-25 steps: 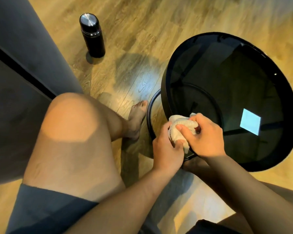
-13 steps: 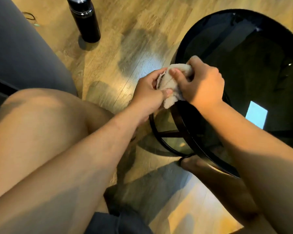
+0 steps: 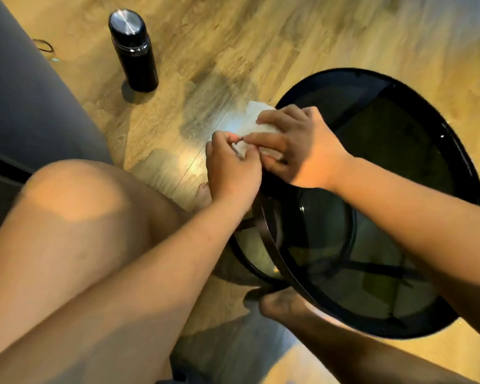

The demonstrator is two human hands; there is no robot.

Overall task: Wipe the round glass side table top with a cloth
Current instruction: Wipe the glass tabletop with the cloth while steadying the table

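Home living rm, wood-plank floor [image 3: 261,37], grey sofa [image 3: 25,106], glass side table [image 3: 399,162], flask [image 3: 133,51] on floor

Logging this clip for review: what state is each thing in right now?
cloth: partly spread, held at the table's left edge
left hand: pinching the cloth's near corner
right hand: fingers on the cloth
glass table top: bare, dark, reflective
black flask: upright on the floor, capped
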